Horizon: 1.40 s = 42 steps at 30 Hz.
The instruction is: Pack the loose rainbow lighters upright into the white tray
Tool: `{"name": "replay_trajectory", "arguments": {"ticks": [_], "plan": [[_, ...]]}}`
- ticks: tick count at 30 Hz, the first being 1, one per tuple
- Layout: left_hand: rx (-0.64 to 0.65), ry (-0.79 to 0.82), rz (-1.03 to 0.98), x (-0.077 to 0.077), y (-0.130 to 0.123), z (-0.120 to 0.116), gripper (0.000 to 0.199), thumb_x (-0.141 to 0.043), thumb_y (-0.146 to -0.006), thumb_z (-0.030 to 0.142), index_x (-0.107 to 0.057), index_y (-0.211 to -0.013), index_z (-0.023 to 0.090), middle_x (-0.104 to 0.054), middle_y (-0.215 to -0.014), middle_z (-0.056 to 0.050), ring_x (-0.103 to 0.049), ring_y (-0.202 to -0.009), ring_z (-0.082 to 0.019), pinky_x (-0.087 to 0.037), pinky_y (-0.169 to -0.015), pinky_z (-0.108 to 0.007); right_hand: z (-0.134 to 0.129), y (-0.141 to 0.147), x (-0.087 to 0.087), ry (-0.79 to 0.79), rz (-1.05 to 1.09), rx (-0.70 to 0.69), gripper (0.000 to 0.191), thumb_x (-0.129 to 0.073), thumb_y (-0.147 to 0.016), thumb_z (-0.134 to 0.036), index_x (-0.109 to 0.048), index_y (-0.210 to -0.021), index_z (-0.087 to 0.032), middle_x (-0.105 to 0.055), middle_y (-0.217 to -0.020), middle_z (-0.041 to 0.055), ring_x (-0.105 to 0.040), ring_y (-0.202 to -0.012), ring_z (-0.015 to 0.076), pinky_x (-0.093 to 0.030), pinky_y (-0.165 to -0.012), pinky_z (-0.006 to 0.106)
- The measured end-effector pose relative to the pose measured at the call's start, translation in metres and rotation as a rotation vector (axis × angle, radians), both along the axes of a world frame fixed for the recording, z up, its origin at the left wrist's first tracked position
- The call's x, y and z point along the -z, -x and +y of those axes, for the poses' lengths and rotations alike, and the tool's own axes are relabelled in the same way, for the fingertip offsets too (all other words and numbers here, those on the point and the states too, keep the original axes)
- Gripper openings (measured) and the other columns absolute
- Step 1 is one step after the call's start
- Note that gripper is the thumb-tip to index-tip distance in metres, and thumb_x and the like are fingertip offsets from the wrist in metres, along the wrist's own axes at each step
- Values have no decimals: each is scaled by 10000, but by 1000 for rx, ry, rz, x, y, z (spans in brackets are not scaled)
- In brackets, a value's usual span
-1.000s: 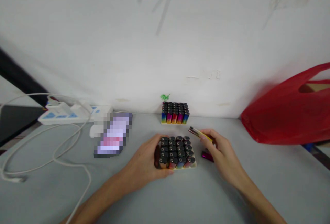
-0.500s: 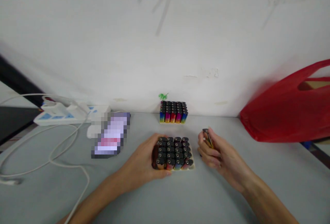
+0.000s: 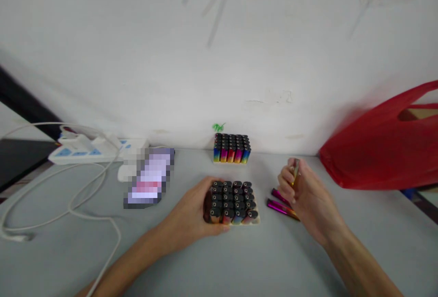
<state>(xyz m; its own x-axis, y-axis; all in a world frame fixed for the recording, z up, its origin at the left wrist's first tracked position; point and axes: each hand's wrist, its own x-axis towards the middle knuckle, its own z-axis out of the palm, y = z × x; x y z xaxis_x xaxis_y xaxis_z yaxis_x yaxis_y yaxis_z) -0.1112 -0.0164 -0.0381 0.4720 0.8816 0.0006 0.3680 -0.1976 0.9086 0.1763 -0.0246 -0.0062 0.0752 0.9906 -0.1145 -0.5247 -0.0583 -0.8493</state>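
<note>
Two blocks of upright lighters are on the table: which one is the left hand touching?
The near block of lighters, in front of the person: the left hand grips its left side. The far block of lighters stands untouched against the wall.

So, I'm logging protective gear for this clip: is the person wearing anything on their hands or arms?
No. The left hand and right hand are bare, without gloves. Both forearms are uncovered as far as the picture's lower edge, with no sleeves, watch or bands in view. Rings are too blurred to rule out.

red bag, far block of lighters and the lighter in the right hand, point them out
red bag (image 3: 372, 151), head view, middle of its front side
far block of lighters (image 3: 232, 148), head view, black tops
lighter (image 3: 295, 170), head view, part above the fingers
</note>
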Motion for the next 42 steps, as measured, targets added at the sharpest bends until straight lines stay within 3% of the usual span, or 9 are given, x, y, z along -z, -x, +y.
{"name": "replay_trajectory", "arguments": {"ticks": [2,4,7,10,17,25,32,42], "plan": [[2,-6,-3,0,0,0,740,-977,-751,257,-607,-1392,253,-808,-1249,-33,-787,-1115,-320,-621,-941,-388,0,-3,-2,-56,-21,27,312,-878,-946,-506,-687,-998,-265,-451,-776,-63,-234,-551,97,-283,-452,186],[2,-13,4,0,0,-1,739,-978,-746,245,-608,-1386,254,-807,-1242,-31,-787,-1112,-317,-621,-932,-384,-1,-6,-3,-87,-25,21,302,-856,-966,-514,-692,-975,-261,-404,-717,-75,-172,-553,110,-263,-460,192],[3,-10,11,0,0,-1,745,-989,-734,239,-610,-1376,254,-805,-1241,-30,-786,-1114,-316,-620,-932,-383,-1,-8,-5,-55,-3,-82,469,-775,-968,-656,-659,-801,-233,-300,-646,-70,-198,-582,139,-322,-508,226],[-5,-21,-2,1,0,-1,764,-993,-730,239,-601,-1384,262,-793,-1265,-24,-782,-1126,-309,-619,-947,-383,-1,-5,-2,-15,-8,-219,608,-688,-972,-720,-520,-642,-238,-276,-629,-54,-232,-592,155,-339,-538,269],[-5,-6,5,3,0,0,749,-987,-735,245,-600,-1376,252,-797,-1240,-27,-787,-1094,-308,-626,-919,-379,-3,9,16,64,-62,-381,575,-659,-960,-619,-358,-620,-267,-208,-611,-78,-123,-563,140,-158,-488,304],[-5,-17,9,1,-1,1,750,-988,-713,231,-609,-1360,253,-793,-1255,-28,-774,-1126,-316,-627,-919,-373,-7,15,17,89,-64,-407,584,-665,-946,-666,-375,-642,-260,-218,-625,-82,-122,-572,140,-169,-516,309],[-13,-33,13,-1,-2,0,671,-948,-746,264,-632,-1337,237,-799,-1222,-36,-777,-1098,-319,-626,-922,-383,-5,17,11,43,-192,-355,582,-615,-979,-706,-467,-656,-245,-336,-668,-43,-307,-620,160,-326,-617,311],[-23,-17,18,-5,-3,-1,686,-946,-724,250,-643,-1339,240,-801,-1231,-43,-779,-1092,-325,-627,-941,-399,-9,18,21,92,-181,-347,496,-640,-953,-609,-384,-703,-265,-264,-698,-64,-207,-622,150,-251,-562,293]]}}
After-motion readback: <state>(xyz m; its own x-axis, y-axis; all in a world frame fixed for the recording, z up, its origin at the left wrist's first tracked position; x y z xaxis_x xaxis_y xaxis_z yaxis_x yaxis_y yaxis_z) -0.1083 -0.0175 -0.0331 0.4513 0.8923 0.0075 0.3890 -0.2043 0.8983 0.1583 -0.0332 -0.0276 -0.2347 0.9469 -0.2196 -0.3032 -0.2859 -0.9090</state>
